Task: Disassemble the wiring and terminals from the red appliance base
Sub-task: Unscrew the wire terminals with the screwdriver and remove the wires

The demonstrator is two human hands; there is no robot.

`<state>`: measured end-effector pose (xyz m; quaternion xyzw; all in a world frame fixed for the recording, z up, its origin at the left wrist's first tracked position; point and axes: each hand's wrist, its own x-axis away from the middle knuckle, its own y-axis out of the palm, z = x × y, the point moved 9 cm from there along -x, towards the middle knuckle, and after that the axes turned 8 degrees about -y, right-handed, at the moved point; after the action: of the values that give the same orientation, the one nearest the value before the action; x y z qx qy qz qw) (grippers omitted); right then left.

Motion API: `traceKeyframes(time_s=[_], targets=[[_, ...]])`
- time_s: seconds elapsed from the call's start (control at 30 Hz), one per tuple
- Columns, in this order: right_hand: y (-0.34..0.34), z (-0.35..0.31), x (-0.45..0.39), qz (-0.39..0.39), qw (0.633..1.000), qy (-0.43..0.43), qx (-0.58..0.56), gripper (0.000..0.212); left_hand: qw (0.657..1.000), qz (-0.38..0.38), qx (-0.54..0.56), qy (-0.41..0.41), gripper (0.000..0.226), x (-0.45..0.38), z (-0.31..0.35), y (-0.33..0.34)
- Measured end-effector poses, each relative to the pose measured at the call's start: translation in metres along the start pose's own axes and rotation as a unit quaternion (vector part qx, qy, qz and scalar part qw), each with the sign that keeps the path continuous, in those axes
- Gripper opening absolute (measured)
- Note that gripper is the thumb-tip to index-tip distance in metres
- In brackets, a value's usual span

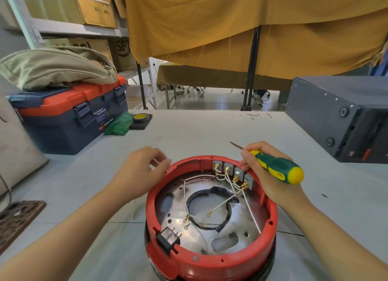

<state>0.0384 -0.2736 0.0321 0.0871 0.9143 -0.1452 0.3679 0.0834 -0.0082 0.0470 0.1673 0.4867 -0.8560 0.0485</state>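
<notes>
The red appliance base (210, 264) sits open side up near the table's front edge. White wires (222, 205) with brass terminals run across its metal floor to a row of grey terminal blocks (233, 171) on the far rim. A black plug socket (168, 238) is set in the near left rim. My left hand (142, 171) rests at the far left rim, fingers curled around a thin white piece. My right hand (264, 171) grips a green and yellow screwdriver (277, 167), tip pointing away, with its fingers touching the terminal blocks.
A blue and orange toolbox (69, 117) under a beige bag (56, 66) stands at the back left, with green cloth (118, 124) and a tape roll (140, 118) beside it. A dark grey device (344, 117) is at the right. A brown perforated mat (16, 219) lies far left.
</notes>
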Motion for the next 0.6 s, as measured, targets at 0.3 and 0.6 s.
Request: traceKeyframes(time_s=[0.3,0.6], targets=[[-0.001,-0.004,-0.001,-0.003,1.0,0.002,0.006,0.009,0.961,-0.159,-0.222,0.048,0.084,0.027,0.065,0.061],[-0.003,-0.004,-0.009,-0.008,0.998,0.063,-0.026,0.02,0.957,-0.166,-0.229,0.07,0.112,0.014,0.073,0.078]])
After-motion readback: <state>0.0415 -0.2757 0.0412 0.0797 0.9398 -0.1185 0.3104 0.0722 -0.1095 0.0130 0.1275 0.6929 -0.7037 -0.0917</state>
